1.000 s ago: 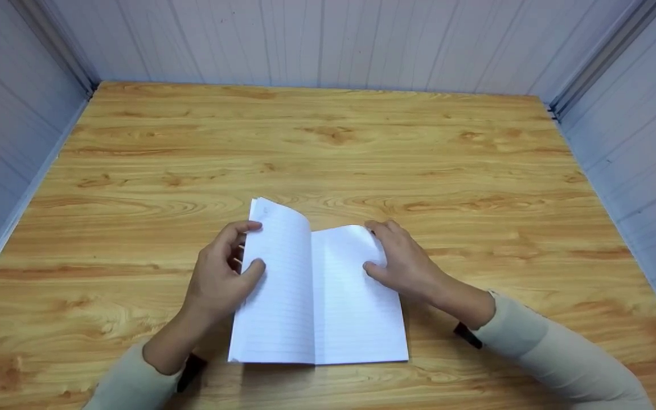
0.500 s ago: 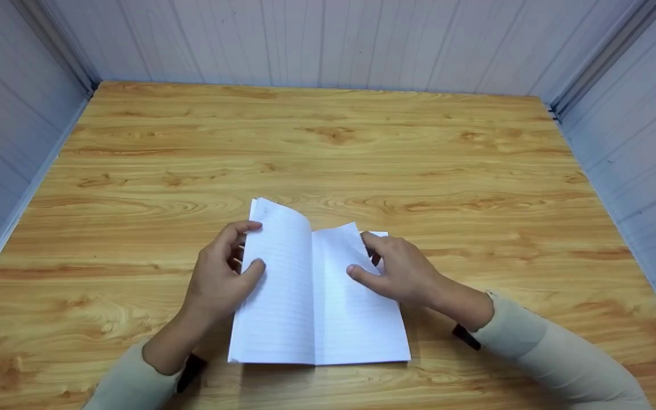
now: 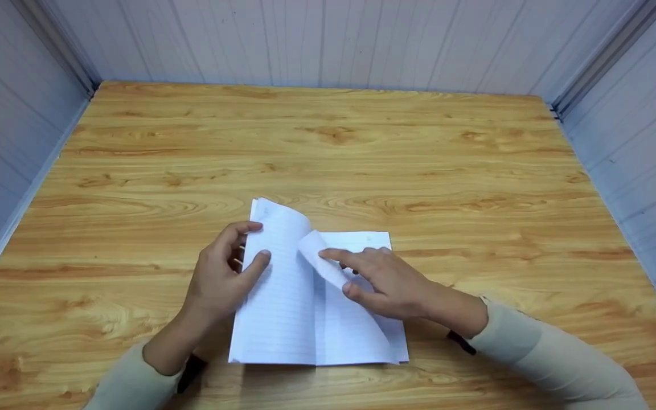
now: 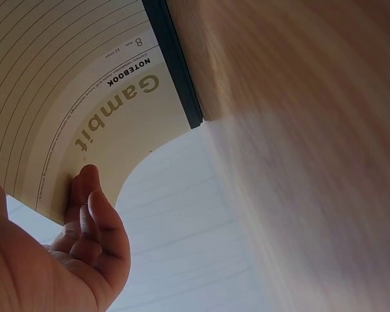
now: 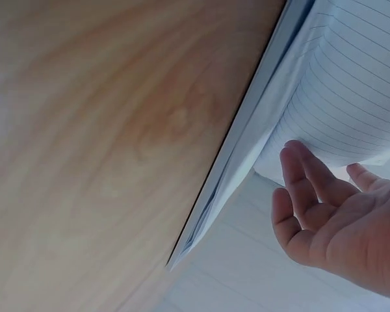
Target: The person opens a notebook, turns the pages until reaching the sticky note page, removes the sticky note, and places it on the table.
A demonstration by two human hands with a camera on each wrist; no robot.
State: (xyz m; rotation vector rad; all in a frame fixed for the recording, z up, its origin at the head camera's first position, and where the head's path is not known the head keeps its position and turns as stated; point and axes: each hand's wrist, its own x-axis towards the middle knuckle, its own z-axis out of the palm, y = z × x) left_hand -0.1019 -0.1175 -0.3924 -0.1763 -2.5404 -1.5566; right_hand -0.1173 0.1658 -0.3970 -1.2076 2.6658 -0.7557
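Note:
An open notebook [image 3: 279, 302] with white ruled pages lies on the table, its left side raised. My left hand [image 3: 222, 276] grips that side, thumb on the page and fingers behind the cover. In the left wrist view, the cover [image 4: 114, 117] bends above the fingers and bears the words "Gambit" and "NOTEBOOK". Over the right side, my right hand [image 3: 390, 282] touches a lifted page [image 3: 322, 259] that curls leftward, the index finger extended along it. In the right wrist view, the fingers [image 5: 302, 175] reach against the ruled underside of this page.
The wood-grain table [image 3: 328, 142] surrounds the notebook. Pale panelled walls [image 3: 328, 45] stand along its back and both sides. A dark strap end [image 3: 191, 373] shows at the left cuff, another [image 3: 462, 343] at the right.
My right hand has moved left, carrying the upper corner of a right-hand page toward the spine and uncovering the page beneath. The left hand stays nearly still on the left side.

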